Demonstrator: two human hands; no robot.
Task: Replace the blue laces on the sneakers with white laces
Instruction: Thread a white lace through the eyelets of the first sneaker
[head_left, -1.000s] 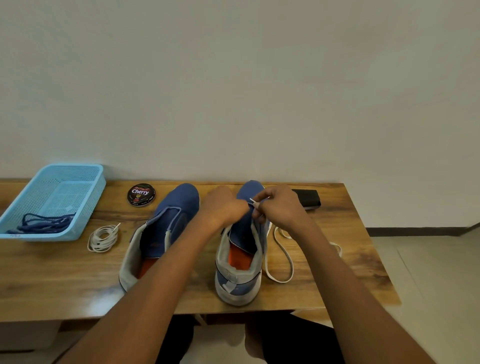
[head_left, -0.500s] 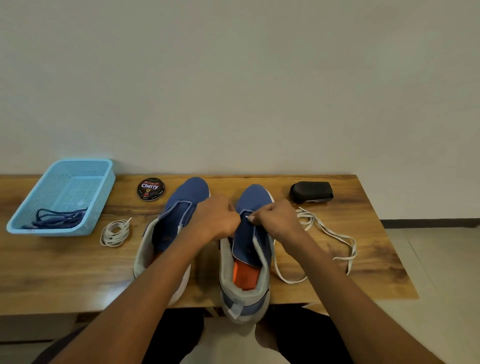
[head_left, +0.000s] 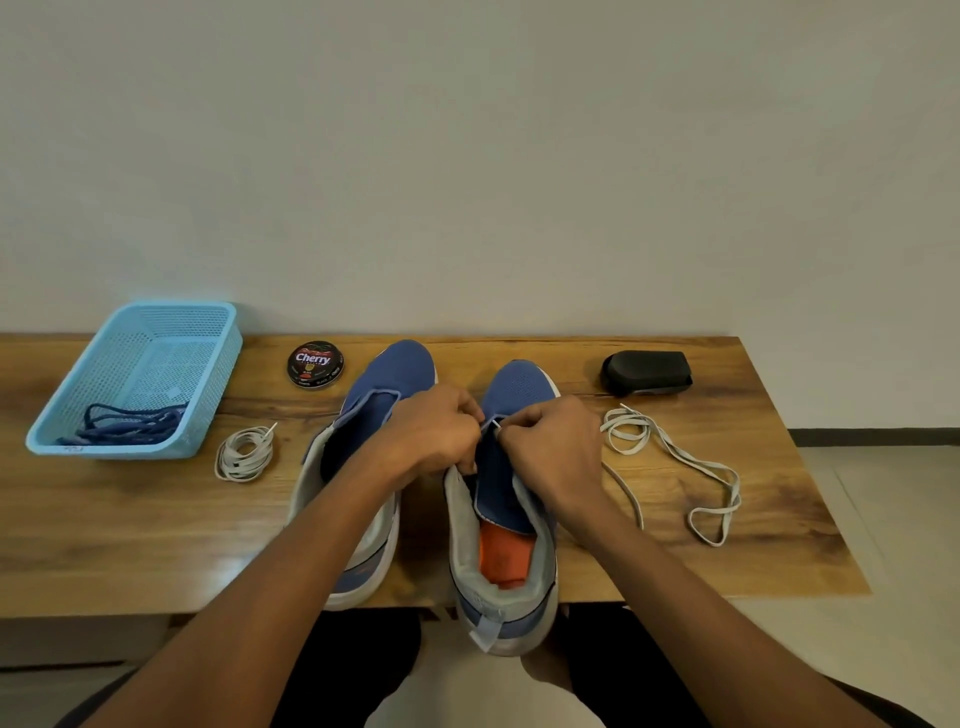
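The right hand (head_left: 553, 449) pinches the tip of a white lace (head_left: 675, 457) between curled fingers, at the top edge of the tongue of the right sneaker (head_left: 506, 519). The left hand (head_left: 434, 434) is curled on the left edge of the same sneaker's opening, and its fingertips meet the right hand there. The rest of this lace trails to the right of the sneaker and lies in loose loops on the desk (head_left: 130, 545). The heel of this sneaker hangs over the near edge of the desk. The left sneaker (head_left: 374, 410) stands just beside it, without lace. Left of the sneakers lies a second white lace (head_left: 244, 454), rolled in a coil. Further left, a light blue basket (head_left: 156, 332) holds the blue laces (head_left: 130, 423). Near the wall are a round tin of shoe polish (head_left: 315, 364) and a black stapler (head_left: 647, 372).
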